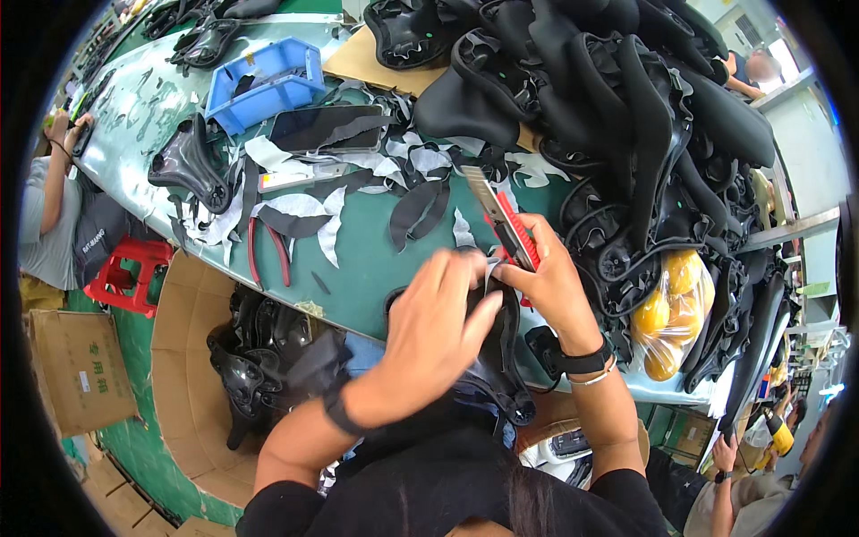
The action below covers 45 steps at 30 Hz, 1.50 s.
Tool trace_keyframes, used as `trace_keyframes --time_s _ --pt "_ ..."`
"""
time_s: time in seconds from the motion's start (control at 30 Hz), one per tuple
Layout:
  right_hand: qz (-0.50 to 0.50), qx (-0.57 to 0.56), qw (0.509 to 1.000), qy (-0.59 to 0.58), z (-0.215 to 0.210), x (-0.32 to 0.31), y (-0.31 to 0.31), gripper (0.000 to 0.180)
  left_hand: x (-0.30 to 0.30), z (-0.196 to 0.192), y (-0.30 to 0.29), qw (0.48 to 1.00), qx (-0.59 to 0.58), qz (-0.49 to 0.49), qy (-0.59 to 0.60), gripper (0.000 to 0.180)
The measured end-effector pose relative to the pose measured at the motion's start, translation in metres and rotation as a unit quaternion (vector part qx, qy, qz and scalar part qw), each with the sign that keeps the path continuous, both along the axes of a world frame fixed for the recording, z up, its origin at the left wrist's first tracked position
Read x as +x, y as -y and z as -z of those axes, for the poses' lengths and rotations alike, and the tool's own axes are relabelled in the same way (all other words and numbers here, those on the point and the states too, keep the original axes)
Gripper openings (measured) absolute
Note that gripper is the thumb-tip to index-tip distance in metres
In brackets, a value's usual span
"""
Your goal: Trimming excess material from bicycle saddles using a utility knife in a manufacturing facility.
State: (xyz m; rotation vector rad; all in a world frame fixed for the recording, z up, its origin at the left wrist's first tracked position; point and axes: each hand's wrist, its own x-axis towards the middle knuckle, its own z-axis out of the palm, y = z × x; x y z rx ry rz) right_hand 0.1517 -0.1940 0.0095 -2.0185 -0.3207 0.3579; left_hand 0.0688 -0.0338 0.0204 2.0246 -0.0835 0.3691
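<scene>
My right hand [551, 282] is closed around a red and black utility knife [510, 225]. Its long blade points up and to the left, away from the work. A black bicycle saddle [503, 358] lies against my lap at the table's edge, partly hidden under my hands. Over its upper end is my left hand [428, 324], thumb apart from the bent fingers. Motion smears those fingertips, so I cannot tell whether they pinch anything. A small pale strip [490, 273] shows between the two hands.
Black saddles and covers [617, 98] pile up at the right, beside a bag of yellow balls [673, 313]. Scraps [300, 210], red-handled pliers [271, 255], a phone [329, 130] and a blue bin [266, 82] lie leftward. A cardboard box [183, 358] of black parts stands below left.
</scene>
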Motion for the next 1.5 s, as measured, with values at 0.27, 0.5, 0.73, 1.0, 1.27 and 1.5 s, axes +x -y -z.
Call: trace_keyframes --time_s 0.27,0.5,0.73,1.0,1.27,1.5 --pt "-0.042 -0.16 0.984 0.069 -0.044 -0.031 0.043 0.049 0.026 0.037 0.009 0.997 -0.038 -0.021 -0.057 0.011" --pt "-0.174 -0.261 0.937 0.152 -0.066 -0.031 0.035 0.044 0.021 0.035 0.011 0.988 -0.124 -0.062 -0.074 0.007" --pt "-0.174 -0.457 0.849 0.202 -0.076 -0.081 0.031 0.052 0.025 0.045 0.005 0.951 -0.284 -0.091 -0.086 0.011" --pt "0.006 -0.306 0.923 0.234 -0.013 -0.125 0.042 0.065 0.046 0.038 -0.005 0.786 -0.592 -0.176 0.005 0.025" --pt "-0.006 -0.047 0.999 -0.013 -0.014 -0.082 0.017 0.068 0.022 0.029 -0.09 0.918 -0.012 0.206 -0.34 0.045" --pt "0.174 0.113 0.977 0.048 -0.012 -0.075 0.032 0.049 0.065 -0.041 -0.202 0.877 -0.463 -0.111 -0.064 0.042"
